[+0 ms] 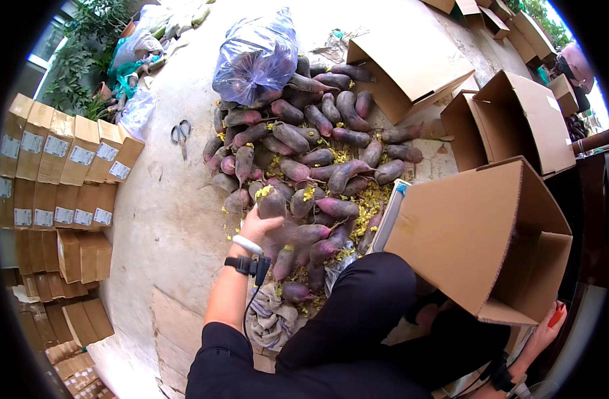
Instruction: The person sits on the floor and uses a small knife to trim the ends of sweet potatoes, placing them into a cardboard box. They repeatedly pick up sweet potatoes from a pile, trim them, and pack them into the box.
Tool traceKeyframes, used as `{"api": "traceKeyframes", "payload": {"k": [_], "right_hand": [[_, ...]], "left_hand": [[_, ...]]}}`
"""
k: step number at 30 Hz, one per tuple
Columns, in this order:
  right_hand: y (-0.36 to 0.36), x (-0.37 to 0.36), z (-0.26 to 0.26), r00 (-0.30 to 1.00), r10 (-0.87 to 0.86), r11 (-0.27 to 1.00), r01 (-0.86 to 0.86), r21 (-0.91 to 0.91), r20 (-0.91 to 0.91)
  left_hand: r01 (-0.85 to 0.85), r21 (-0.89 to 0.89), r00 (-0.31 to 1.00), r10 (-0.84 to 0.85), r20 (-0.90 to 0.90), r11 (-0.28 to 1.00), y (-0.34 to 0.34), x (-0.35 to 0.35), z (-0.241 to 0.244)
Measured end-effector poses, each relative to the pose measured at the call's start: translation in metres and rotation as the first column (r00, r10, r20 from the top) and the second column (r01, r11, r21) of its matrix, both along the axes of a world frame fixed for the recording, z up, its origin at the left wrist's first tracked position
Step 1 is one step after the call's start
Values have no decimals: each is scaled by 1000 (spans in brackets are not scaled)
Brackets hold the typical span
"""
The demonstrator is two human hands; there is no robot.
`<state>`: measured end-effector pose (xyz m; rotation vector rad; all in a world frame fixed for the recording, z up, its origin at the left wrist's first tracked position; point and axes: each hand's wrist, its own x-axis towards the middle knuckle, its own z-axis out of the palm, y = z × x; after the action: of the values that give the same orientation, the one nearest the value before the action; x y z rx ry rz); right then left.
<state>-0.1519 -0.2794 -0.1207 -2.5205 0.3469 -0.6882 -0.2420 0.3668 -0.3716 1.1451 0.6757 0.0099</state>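
Observation:
My left hand (pixel 261 224) is closed around a dark purple radish (pixel 272 203) with yellow leaf bits at its top, above a heap of similar radishes (pixel 294 137) on the concrete floor. Far to the right, my right hand (pixel 546 331) grips a small red-orange object (pixel 559 314), only partly seen, beside the lower edge of an open cardboard box (pixel 454 234). That box lies tilted by my knee, its opening facing right. A tied translucent plastic bag (pixel 257 57) rests on the far end of the heap. Yellow leaf scraps (pixel 366 207) lie among the radishes.
Scissors (pixel 182 137) lie on the floor left of the heap. Stacked cardboard boxes (pixel 60 154) line the left side. More open boxes (pixel 529 119) stand at the right, near another person (pixel 576 70). A crumpled cloth (pixel 269 319) lies by my left leg.

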Motion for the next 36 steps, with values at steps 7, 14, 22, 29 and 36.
{"api": "traceKeyframes", "payload": {"k": [7, 14, 22, 29, 36], "right_hand": [[173, -43, 85, 838, 508, 861, -503, 80, -201], [339, -52, 24, 293, 918, 259, -954, -153, -269], [368, -52, -3, 243, 935, 182, -954, -240, -259], [374, -52, -7, 246, 933, 194, -959, -208, -262], [379, -46, -13, 182, 946, 133, -973, -190, -268]], "left_hand": [[88, 223, 988, -113, 105, 971, -56, -26, 117], [220, 463, 942, -310, 127, 859, -86, -43, 184], [288, 299, 931, -339, 136, 910, -83, -73, 195], [356, 335, 901, -416, 125, 873, -79, -79, 195], [349, 462, 898, -431, 82, 815, -74, -84, 195]]}}
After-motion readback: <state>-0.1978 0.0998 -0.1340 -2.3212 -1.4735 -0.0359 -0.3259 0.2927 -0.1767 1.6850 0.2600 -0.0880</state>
